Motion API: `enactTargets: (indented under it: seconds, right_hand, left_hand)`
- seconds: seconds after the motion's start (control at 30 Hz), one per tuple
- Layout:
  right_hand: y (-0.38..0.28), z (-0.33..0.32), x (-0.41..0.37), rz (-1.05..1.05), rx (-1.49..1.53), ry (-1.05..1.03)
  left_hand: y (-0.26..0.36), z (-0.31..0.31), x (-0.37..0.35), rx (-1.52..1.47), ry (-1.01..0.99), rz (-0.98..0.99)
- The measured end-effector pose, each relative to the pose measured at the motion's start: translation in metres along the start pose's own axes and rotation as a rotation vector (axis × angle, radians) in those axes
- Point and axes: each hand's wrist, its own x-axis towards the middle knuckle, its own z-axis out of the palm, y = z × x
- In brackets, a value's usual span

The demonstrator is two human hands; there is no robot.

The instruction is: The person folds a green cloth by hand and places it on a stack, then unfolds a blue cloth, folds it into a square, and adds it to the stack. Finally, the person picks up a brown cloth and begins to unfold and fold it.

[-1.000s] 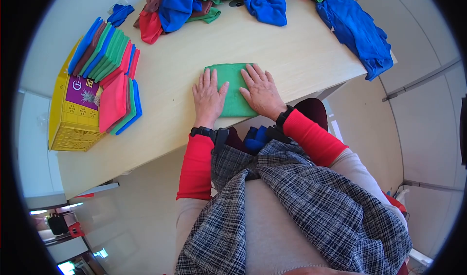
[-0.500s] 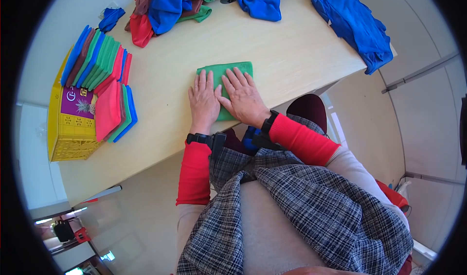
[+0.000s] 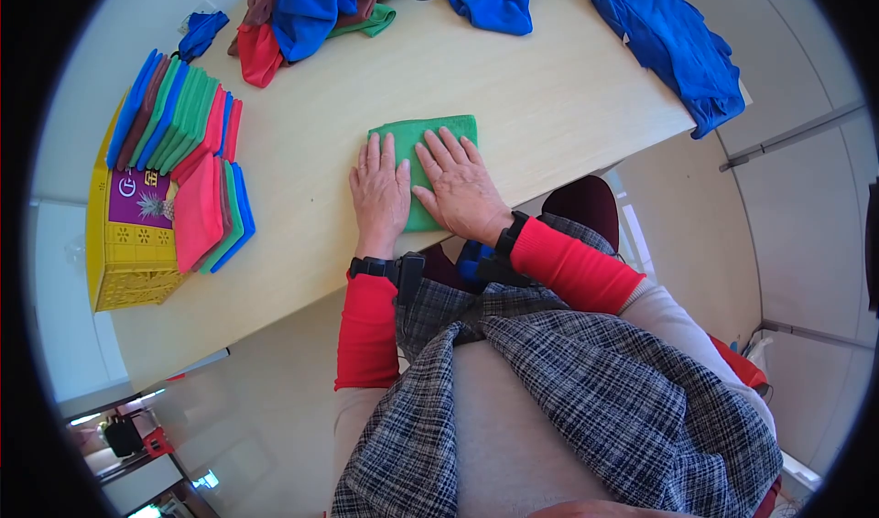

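A folded green cloth [image 3: 423, 131] lies flat on the table near its front edge. My left hand [image 3: 380, 193] rests on the cloth's left side, fingers stretched out and pointing away from me. On the right side of the same cloth, my right hand [image 3: 458, 184] is laid flat with its fingers spread. Both palms face down, and a strip of green shows between them. Parts of the cloth beneath the hands are hidden. Neither hand grips anything.
At the left stands a yellow crate [image 3: 137, 261] with folded cloths [image 3: 179, 119] in several colours in and against it. Crumpled cloths [image 3: 307, 14] lie along the table's [image 3: 302, 152] far side. A blue cloth [image 3: 673, 46] hangs over the right edge.
My left hand has shifted slightly left, so the gap between the two hands is wider. The right hand stays nearly in place on the cloth. The view has moved a little.
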Motion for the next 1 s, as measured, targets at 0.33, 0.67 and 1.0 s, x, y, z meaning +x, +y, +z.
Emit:
enactTargets:
  seconds: [0.33,0.67,1.0]
  right_hand:
    - [-0.001,-0.003,-0.002,-0.001,-0.01,0.006]
    - [-0.004,-0.011,-0.003,0.011,0.007,-0.004]
    - [-0.001,-0.008,-0.002,0.021,0.049,0.008]
  left_hand:
    - [0.004,-0.002,-0.002,0.054,0.049,0.011]
    - [0.018,-0.018,-0.003,0.107,-0.004,0.109]
    - [0.015,-0.01,0.0,0.011,-0.047,0.112]
